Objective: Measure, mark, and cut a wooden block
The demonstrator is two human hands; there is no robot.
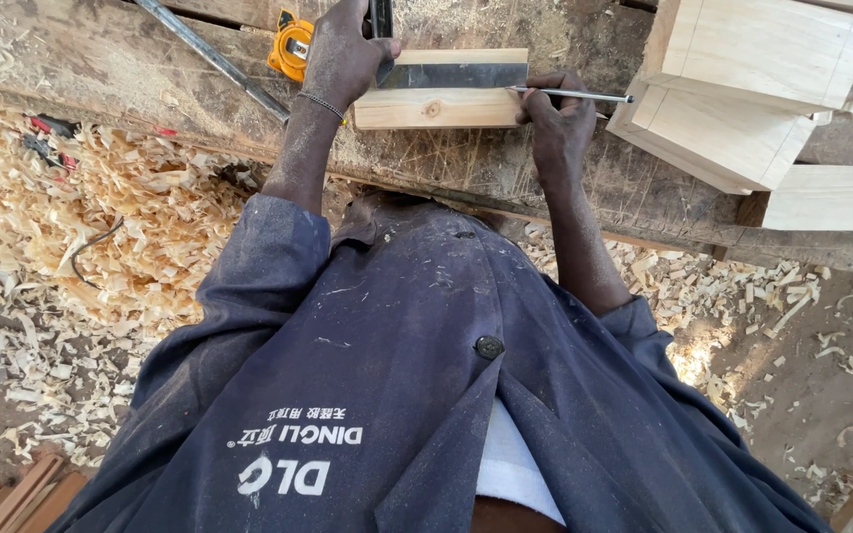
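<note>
A small pale wood block point(426, 107) lies on the worn workbench point(130, 69). A try square lies across the block, with its steel blade point(456, 76) flat on top. My left hand point(343, 54) presses down on the square's dark stock at the block's left end. My right hand point(557, 123) grips a thin pencil point(584, 96) whose tip touches the block's right end at the blade's edge. My arms reach forward over my dark blue work coat.
A yellow tape measure point(291, 44) and a long metal bar point(214, 59) lie left of my left hand. Larger pale wood pieces point(742, 89) are stacked at the right. Wood shavings point(101, 227) cover the ground below the bench.
</note>
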